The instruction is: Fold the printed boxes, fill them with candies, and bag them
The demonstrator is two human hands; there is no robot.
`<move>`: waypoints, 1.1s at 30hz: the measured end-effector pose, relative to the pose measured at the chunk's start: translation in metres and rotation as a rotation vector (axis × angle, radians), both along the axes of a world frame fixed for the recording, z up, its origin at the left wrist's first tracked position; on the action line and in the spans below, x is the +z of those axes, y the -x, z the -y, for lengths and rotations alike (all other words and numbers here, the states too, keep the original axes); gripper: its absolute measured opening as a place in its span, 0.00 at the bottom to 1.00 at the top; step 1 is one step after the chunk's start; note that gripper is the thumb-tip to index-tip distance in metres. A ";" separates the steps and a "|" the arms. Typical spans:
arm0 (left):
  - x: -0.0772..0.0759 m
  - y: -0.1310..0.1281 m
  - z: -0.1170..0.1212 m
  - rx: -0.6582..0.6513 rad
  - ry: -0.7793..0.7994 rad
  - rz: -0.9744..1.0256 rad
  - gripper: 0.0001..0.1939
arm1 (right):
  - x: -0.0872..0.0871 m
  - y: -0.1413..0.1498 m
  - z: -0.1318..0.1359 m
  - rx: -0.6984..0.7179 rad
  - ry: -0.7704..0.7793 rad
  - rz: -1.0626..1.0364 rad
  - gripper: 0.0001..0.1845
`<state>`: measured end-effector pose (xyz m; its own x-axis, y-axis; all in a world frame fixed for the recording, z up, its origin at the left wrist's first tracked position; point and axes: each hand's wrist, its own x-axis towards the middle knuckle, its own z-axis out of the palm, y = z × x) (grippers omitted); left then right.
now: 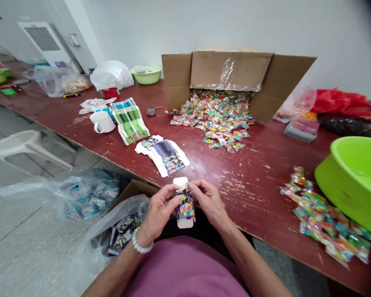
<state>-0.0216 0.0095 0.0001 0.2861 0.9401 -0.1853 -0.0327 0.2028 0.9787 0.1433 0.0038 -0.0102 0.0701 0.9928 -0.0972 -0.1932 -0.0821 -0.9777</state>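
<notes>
Just off the table's front edge, a small printed carton (186, 205) hangs upright between my two hands, its white end flaps sticking out at top and bottom. My left hand (163, 207) pinches its left side with thumb and fingers. On the other side, my right hand (207, 201) has its thumb and fingertips closed on the upper right edge. Beyond them lies a fan of flat purple cartons (167, 156) on the table. Green flat cartons (130, 122) lie farther left. Wrapped candies (216, 113) spill from a cardboard box (231, 71) at the back.
A white mug (102, 122) stands near the green cartons. At the right, a green basin (355, 181) sits beside more wrapped candies (327, 218). Below the table edge on the left are a plastic-lined box with filled purple packs (123, 234) and a bag of blue packs (94, 198).
</notes>
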 end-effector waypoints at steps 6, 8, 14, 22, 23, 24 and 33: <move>0.003 0.006 -0.001 -0.078 -0.124 -0.081 0.12 | -0.002 -0.013 -0.007 0.191 0.014 -0.100 0.19; 0.006 0.005 0.000 -0.044 -0.105 -0.027 0.17 | 0.000 -0.015 -0.007 0.251 -0.077 0.024 0.15; 0.010 0.001 0.001 -0.084 0.217 0.196 0.30 | 0.006 -0.013 -0.001 0.062 -0.373 0.391 0.08; -0.002 -0.008 0.002 -0.121 0.386 0.217 0.31 | 0.011 -0.010 -0.002 0.247 -0.144 0.234 0.12; -0.001 -0.009 0.001 -0.123 0.379 0.207 0.32 | 0.011 -0.010 -0.004 0.249 -0.095 0.183 0.12; 0.000 -0.010 0.001 -0.127 0.367 0.194 0.33 | 0.012 -0.009 -0.006 0.246 -0.053 0.155 0.11; -0.001 -0.007 -0.004 -0.160 0.229 0.066 0.36 | 0.011 -0.006 -0.012 0.180 0.031 0.044 0.12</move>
